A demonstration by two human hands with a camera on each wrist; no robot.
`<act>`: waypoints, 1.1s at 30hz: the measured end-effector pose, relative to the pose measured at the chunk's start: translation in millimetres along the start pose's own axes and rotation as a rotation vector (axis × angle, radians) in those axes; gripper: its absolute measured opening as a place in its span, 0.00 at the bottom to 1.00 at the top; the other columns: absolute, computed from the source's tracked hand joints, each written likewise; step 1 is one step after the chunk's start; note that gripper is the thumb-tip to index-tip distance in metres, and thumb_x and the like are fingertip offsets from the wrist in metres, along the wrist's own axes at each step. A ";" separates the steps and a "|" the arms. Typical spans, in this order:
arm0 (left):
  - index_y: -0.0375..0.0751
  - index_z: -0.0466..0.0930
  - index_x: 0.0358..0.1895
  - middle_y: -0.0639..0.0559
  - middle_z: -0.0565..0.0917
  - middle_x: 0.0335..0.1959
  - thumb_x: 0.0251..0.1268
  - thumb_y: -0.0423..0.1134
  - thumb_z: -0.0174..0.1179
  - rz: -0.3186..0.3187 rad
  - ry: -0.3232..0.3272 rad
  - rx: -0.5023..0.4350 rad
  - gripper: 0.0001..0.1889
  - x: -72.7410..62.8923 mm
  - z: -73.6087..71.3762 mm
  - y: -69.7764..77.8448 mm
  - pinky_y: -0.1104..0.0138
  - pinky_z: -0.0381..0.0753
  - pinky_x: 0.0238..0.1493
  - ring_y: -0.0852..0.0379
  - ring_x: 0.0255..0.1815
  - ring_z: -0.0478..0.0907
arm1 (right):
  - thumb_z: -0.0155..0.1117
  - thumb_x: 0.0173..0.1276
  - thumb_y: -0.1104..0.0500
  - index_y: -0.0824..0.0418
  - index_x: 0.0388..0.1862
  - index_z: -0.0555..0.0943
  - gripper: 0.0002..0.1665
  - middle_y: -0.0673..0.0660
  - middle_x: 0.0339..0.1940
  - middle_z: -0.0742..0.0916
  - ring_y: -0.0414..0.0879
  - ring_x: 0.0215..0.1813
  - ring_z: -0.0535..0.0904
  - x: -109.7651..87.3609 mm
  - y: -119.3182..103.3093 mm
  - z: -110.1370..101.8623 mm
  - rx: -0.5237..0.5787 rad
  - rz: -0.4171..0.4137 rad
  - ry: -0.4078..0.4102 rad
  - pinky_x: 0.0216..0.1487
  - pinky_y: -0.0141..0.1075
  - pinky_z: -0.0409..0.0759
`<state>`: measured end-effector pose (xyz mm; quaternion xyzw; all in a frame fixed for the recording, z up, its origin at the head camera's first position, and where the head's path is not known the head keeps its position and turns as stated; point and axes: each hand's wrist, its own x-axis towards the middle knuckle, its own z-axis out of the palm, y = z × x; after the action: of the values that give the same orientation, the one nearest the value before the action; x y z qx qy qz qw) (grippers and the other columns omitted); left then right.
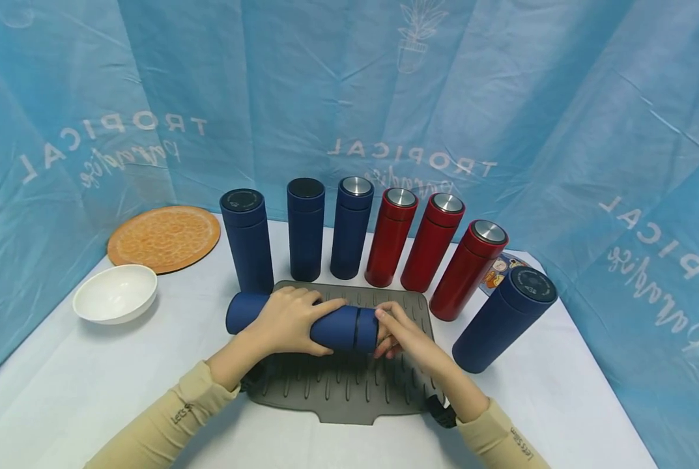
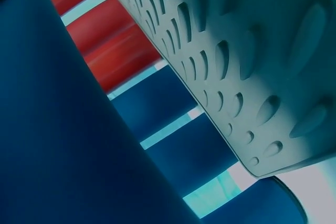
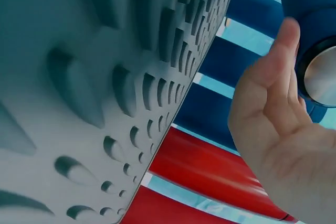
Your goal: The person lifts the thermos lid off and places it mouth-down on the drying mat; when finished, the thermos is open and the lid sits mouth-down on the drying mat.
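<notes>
A dark blue thermos bottle (image 1: 340, 327) lies sideways above the grey ridged mat (image 1: 346, 394), its cap end toward the right. My left hand (image 1: 290, 319) grips its body from above, thumb on the near side. At the cap end, my right hand (image 1: 409, 337) holds the cap with thumb and fingers. The right wrist view shows the thumb along the cap's side and the silver disc (image 3: 324, 77) of the cap's top. In the left wrist view the blue body fills the left side, and most of the left hand is out of frame.
Behind the mat stand several blue bottles (image 1: 306, 234) and red bottles (image 1: 391, 241) in a row. Another blue bottle (image 1: 504, 319) stands at the right. To the left are a white bowl (image 1: 114, 296) and a round orange placemat (image 1: 164, 238). A blue curtain (image 1: 302, 85) surrounds the table.
</notes>
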<state>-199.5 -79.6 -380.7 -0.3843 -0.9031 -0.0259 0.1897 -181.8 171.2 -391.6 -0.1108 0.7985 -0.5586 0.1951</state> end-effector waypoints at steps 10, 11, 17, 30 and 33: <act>0.59 0.70 0.61 0.49 0.82 0.39 0.34 0.71 0.64 -0.002 -0.047 0.005 0.44 1.7 -1.6 2.7 0.55 0.78 0.41 0.50 0.38 0.80 | 0.50 0.67 0.41 0.59 0.58 0.57 0.31 0.60 0.37 0.82 0.48 0.32 0.84 -0.1 2.4 -1.5 0.174 0.066 -0.084 0.40 0.40 0.81; 0.59 0.70 0.61 0.50 0.83 0.39 0.34 0.71 0.64 -0.003 -0.048 0.004 0.43 1.8 -1.5 2.7 0.55 0.78 0.41 0.51 0.38 0.80 | 0.51 0.67 0.43 0.59 0.57 0.57 0.30 0.61 0.39 0.82 0.49 0.32 0.84 -0.5 1.7 -1.3 0.222 0.071 -0.085 0.41 0.41 0.81; 0.59 0.72 0.61 0.50 0.83 0.37 0.34 0.71 0.64 0.002 -0.016 0.010 0.43 1.8 -0.8 2.0 0.57 0.78 0.37 0.52 0.35 0.80 | 0.54 0.67 0.51 0.57 0.51 0.59 0.21 0.63 0.45 0.78 0.48 0.32 0.84 -0.8 -1.8 -0.6 0.382 0.076 -0.081 0.45 0.45 0.80; 0.59 0.73 0.59 0.50 0.84 0.36 0.32 0.70 0.65 0.021 0.010 0.013 0.43 1.5 -0.9 0.5 0.57 0.79 0.36 0.52 0.35 0.80 | 0.61 0.63 0.54 0.60 0.56 0.56 0.31 0.70 0.51 0.74 0.52 0.39 0.81 1.2 1.3 -0.5 0.312 0.010 -0.074 0.47 0.45 0.79; 0.59 0.73 0.59 0.50 0.84 0.37 0.32 0.71 0.65 0.020 -0.001 0.013 0.43 1.4 -0.6 0.6 0.58 0.79 0.36 0.52 0.34 0.81 | 0.63 0.61 0.55 0.61 0.57 0.56 0.33 0.69 0.50 0.73 0.52 0.42 0.79 1.5 3.6 -0.7 0.263 -0.021 -0.072 0.48 0.46 0.79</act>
<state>-199.8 -78.4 -379.7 -0.3921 -0.8995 -0.0178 0.1920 -183.4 172.5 -395.0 -0.1126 0.7095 -0.6564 0.2304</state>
